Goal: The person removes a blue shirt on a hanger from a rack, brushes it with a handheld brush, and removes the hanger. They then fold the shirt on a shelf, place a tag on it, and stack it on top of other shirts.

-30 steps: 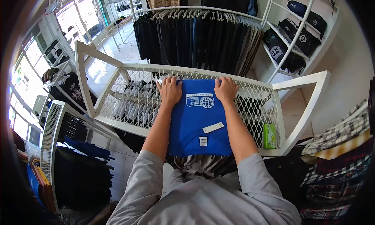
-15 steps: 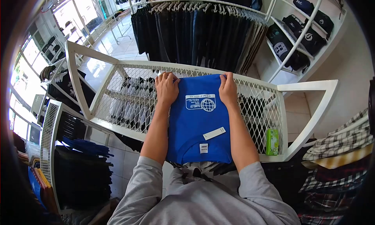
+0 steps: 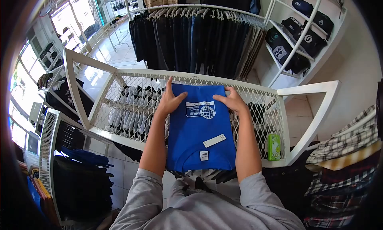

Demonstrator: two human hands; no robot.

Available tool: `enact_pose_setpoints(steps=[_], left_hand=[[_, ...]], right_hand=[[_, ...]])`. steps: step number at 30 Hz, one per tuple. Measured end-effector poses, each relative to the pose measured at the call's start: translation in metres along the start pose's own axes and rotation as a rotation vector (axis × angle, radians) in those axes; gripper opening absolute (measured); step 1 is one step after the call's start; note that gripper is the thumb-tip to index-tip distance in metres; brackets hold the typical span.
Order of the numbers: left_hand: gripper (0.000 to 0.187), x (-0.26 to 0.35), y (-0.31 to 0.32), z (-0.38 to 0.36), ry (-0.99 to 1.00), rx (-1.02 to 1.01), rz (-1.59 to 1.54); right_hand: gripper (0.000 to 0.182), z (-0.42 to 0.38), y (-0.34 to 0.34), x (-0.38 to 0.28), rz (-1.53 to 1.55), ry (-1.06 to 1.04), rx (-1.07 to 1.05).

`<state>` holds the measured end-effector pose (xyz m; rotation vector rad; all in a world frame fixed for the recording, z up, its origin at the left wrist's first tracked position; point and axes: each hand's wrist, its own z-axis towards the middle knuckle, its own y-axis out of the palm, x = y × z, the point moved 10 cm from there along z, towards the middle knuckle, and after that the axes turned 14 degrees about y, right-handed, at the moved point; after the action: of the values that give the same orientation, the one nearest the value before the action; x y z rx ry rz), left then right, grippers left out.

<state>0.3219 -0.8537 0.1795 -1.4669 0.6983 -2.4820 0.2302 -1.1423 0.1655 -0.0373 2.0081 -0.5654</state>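
Observation:
A folded blue T-shirt [image 3: 199,128] lies on the white mesh rack before me, its neckline toward my body. It bears a white globe print [image 3: 207,112], a white paper tag [image 3: 214,140] and a neck label [image 3: 204,155]. My left hand [image 3: 172,100] is at the shirt's far left corner, index finger stretched out and thumb resting on the cloth. At the far right corner, my right hand [image 3: 233,100] is spread, its thumb on the fabric and fingers along the edge. Some fingertips of both hands are hidden.
The mesh rack [image 3: 131,73] has raised white end frames. A green packet [image 3: 274,147] lies on its right end. Dark trousers [image 3: 191,42] hang behind it. Folded dark clothes [image 3: 81,182] are stacked at left, plaid shirts [image 3: 343,162] at right, caps [image 3: 307,36] on shelves.
Both hands have loosened from the shirt's far corners, thumbs now spread inward over the cloth. The shirt still lies on the rack; the view has shifted slightly.

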Motion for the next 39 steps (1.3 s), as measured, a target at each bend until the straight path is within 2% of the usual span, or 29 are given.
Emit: enact_pose_setpoints(steps=[1, 3, 5, 7, 9, 10, 11, 12, 17, 18, 19, 20, 21, 22, 23, 25, 27, 29, 30, 33, 34, 35, 37, 39], left_hand=[[0.1, 0.012, 0.005, -0.004, 0.032, -0.086, -0.021], [0.104, 0.026, 0.001, -0.012, 0.042, -0.049, -0.156], [0.107, 0.027, -0.002, -0.036, -0.287, -0.005, -0.573], [0.105, 0.028, -0.01, -0.059, -0.258, 0.0, -0.503], [0.106, 0.023, -0.015, -0.081, -0.249, -0.127, -0.16], [0.104, 0.039, -0.022, -0.093, -0.171, -0.137, -0.035], [0.104, 0.049, -0.027, -0.106, -0.172, -0.123, -0.03], [0.103, 0.061, -0.032, -0.119, -0.194, -0.139, 0.028], [0.086, 0.103, -0.054, -0.172, -0.33, -0.137, 0.145], [0.075, 0.095, -0.055, -0.181, -0.336, -0.109, 0.174], [0.075, 0.088, -0.052, -0.189, -0.36, -0.11, 0.178], [0.07, 0.083, -0.047, -0.194, -0.369, -0.117, 0.119], [0.065, 0.081, -0.043, -0.196, -0.372, -0.121, 0.059], [0.052, 0.084, -0.037, -0.198, -0.399, -0.105, -0.065], [0.052, 0.084, -0.031, -0.2, -0.402, -0.098, -0.063], [0.042, 0.085, -0.028, -0.204, -0.341, 0.098, -0.338], [0.04, 0.084, -0.029, -0.211, -0.351, 0.063, -0.353], [0.044, 0.1, -0.027, -0.215, -0.202, 0.004, -0.512], [0.048, 0.098, -0.024, -0.224, -0.269, -0.081, -0.613], [0.049, 0.084, -0.041, -0.248, -0.366, -0.033, -0.783], [0.052, 0.077, -0.052, -0.256, -0.42, -0.005, -0.833], [0.052, 0.074, -0.067, -0.263, -0.415, 0.022, -0.838], [0.055, 0.074, -0.107, -0.281, -0.406, 0.125, -0.983], [0.055, 0.069, -0.158, -0.305, -0.4, 0.198, -0.966]], right_hand=[[0.089, -0.002, -0.002, 0.003, 0.0, -0.002, 0.008], [0.101, -0.01, 0.007, 0.007, 0.169, 0.034, -0.165], [0.1, -0.033, 0.003, 0.003, 0.176, 0.021, -0.162], [0.096, -0.059, -0.002, 0.015, 0.153, 0.101, -0.12], [0.092, -0.069, 0.0, 0.028, 0.114, 0.078, -0.165], [0.088, -0.075, 0.001, 0.033, 0.078, 0.039, -0.159], [0.084, -0.081, 0.004, 0.039, 0.04, 0.002, -0.156], [0.072, -0.09, 0.005, 0.04, -0.025, -0.025, -0.132], [0.061, -0.144, 0.009, 0.049, -0.109, 0.035, -0.15], [0.061, -0.152, 0.007, 0.047, -0.138, -0.018, -0.088], [0.06, -0.162, 0.004, 0.045, -0.168, -0.073, -0.025], [0.058, -0.175, 0.007, 0.037, -0.175, -0.174, -0.016], [0.058, -0.179, 0.013, 0.045, -0.179, -0.169, -0.029], [0.053, -0.182, 0.013, 0.05, -0.214, -0.21, 0.039], [0.048, -0.185, 0.013, 0.049, -0.248, -0.254, 0.11], [0.043, -0.194, 0.017, 0.046, -0.236, -0.223, 0.099], [0.038, -0.198, 0.017, 0.05, -0.19, -0.203, 0.166], [0.034, -0.211, 0.02, 0.045, -0.115, -0.229, 0.163], [0.034, -0.216, 0.024, 0.044, -0.073, -0.227, 0.132], [0.034, -0.228, 0.052, 0.045, -0.046, -0.25, 0.066], [0.035, -0.233, 0.069, 0.043, 0.098, -0.239, -0.028], [0.035, -0.239, 0.089, 0.039, 0.239, -0.223, -0.128], [0.035, -0.258, 0.126, 0.027, 0.271, -0.171, -0.207], [0.033, -0.275, 0.173, 0.016, 0.422, -0.133, -0.352]])
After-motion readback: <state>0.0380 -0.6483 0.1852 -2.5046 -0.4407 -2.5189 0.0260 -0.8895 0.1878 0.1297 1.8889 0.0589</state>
